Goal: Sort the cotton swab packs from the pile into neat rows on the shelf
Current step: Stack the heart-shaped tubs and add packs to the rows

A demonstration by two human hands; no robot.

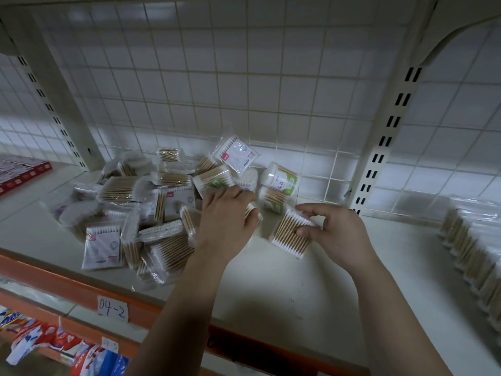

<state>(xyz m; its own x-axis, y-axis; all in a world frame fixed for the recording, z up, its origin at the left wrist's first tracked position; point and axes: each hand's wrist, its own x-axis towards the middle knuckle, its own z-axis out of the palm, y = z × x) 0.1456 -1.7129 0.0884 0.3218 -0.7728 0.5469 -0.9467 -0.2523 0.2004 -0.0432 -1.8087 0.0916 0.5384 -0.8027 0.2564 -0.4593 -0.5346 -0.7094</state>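
Note:
A loose pile of cotton swab packs (141, 210) covers the left and middle of the white shelf (298, 289). My left hand (226, 218) reaches into the pile's right edge, fingers curled round a swab pack (253, 211) that is mostly hidden beneath it. Just right of the pile, my right hand (336, 234) pinches a flat pack of wooden-stick swabs (290, 233) by its right end, holding it tilted just above the shelf. A neat row of swab packs (471, 256) stands along the shelf's right side.
A wire grid back panel (244, 90) and two slotted uprights (379, 158) bound the shelf. An orange front rail carries a label reading 04-2 (112, 308). Red boxes (19, 169) sit at the far left, and colourful packets (54, 346) hang below.

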